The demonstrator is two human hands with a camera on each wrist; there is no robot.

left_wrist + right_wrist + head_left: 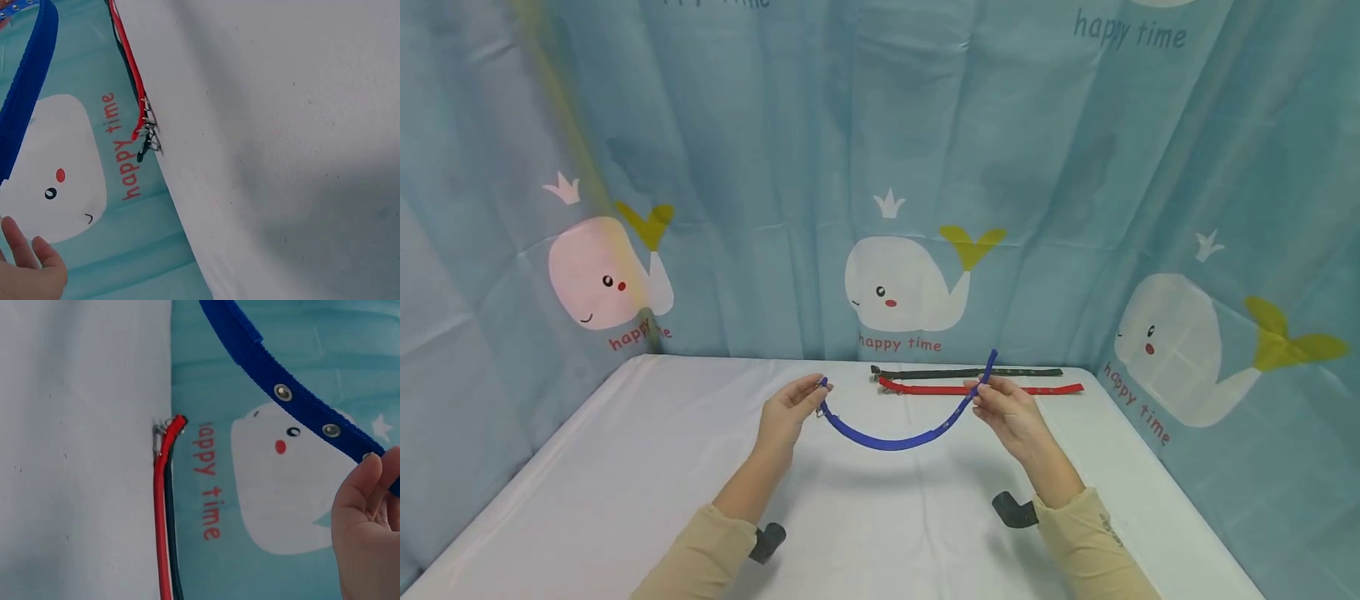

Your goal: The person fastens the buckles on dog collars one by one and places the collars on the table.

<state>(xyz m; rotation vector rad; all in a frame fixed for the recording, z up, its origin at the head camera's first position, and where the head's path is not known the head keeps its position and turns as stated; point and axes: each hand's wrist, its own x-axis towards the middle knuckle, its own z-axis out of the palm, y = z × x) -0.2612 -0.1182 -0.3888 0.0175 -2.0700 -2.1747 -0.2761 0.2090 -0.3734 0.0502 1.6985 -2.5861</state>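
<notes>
"Where was the blue strap [891, 444]?"
"Raised, nearer than the red strap [925, 389]; left hand [787, 411] and right hand [1011, 416] pinched near its ends."
"Stiff?"
"It seemed light, pliable, best gripped near its eyelets [283, 392]."

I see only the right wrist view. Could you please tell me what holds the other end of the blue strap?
Observer: The left hand pinches that end of the blue strap.
Operator: Thank you. Is it straight or sagging across its whole length?
Observer: It sags in a curve, lowest near the middle.
Operator: My view cuts off the red strap. Where is its free end?
Observer: On the table, to the right of the right hand in the head view.
</notes>
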